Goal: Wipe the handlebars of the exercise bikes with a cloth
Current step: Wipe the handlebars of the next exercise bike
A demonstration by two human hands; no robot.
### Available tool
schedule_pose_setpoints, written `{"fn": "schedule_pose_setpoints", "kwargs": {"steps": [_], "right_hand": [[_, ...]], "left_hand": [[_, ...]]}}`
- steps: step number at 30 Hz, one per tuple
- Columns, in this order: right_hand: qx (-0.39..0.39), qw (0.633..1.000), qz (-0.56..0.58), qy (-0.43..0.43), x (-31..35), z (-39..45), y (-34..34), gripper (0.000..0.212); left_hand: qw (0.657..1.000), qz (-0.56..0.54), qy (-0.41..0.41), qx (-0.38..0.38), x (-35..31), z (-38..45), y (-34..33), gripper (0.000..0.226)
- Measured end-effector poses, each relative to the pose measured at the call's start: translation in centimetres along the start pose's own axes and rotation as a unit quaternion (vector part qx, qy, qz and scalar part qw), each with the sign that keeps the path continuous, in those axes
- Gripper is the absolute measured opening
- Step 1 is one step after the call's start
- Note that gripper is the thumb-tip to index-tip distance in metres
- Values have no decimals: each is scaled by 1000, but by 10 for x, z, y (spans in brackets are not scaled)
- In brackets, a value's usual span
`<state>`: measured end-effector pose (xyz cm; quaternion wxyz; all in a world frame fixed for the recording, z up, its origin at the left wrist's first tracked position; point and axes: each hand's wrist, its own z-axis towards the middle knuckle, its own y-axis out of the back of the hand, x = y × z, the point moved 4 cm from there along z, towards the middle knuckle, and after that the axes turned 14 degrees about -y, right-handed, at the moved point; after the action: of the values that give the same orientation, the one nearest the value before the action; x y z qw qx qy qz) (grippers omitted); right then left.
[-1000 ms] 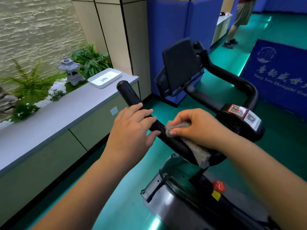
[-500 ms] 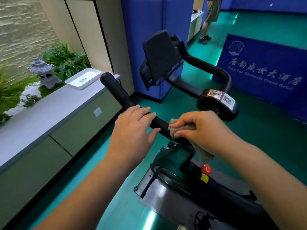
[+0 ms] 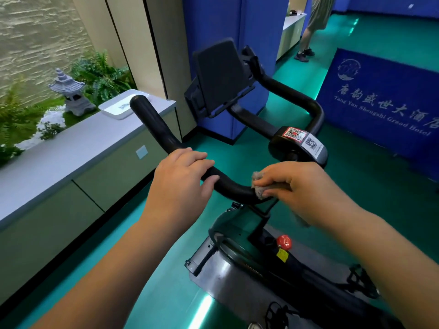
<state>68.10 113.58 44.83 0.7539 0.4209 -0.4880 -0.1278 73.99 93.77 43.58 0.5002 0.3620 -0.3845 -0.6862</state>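
Observation:
A black exercise bike stands in front of me with curved black handlebars [image 3: 156,127]. My left hand [image 3: 183,184] grips the near left bar, fingers curled over its top. My right hand [image 3: 301,188] holds a small grey cloth [image 3: 259,186] wrapped against the bar near its middle, just right of the left hand. A loose end of the cloth hangs below my right wrist. The right bar [image 3: 301,100] loops away behind a black tablet holder [image 3: 221,74]. A round black hub with QR stickers [image 3: 299,143] sits just beyond my right hand.
A long grey counter [image 3: 71,155] runs along the left with a white tray [image 3: 118,108], a stone lantern [image 3: 71,93] and ferns behind it. Blue padded panels [image 3: 213,24] and a blue banner [image 3: 384,108] stand ahead. A person's legs [image 3: 308,32] are at the far back. The floor is green.
The view has shifted so the bike sits more central. My right hand with the cloth has slid slightly right along the bar, away from my left hand, which keeps its grip.

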Motion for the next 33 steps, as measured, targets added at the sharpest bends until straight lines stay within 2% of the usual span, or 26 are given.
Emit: {"fn": "schedule_pose_setpoints", "kwargs": {"steps": [4,9,16,23,30,33], "right_hand": [[-34,999,3,-8,-12,-5,10,20],[-41,998,15,54,8,-10,-18,15],[-92,995,11,-26,-36,-1,13,18],[-91,995,35,31,-27,-9,-6,20],[-148,985,49,-79,-57,2,22,22],[-139,987,71,-34,-45,-8,8,21]], "left_hand": [[1000,0,13,-14,-9,1,-2,31],[1000,2,9,-13,-25,2,-6,41],[999,12,43,8,-28,1,-6,32],[998,7,61,-13,-31,3,-8,32],[997,-13,76,-27,-30,2,-8,27],[997,-10,73,-30,-30,1,-8,27]]}}
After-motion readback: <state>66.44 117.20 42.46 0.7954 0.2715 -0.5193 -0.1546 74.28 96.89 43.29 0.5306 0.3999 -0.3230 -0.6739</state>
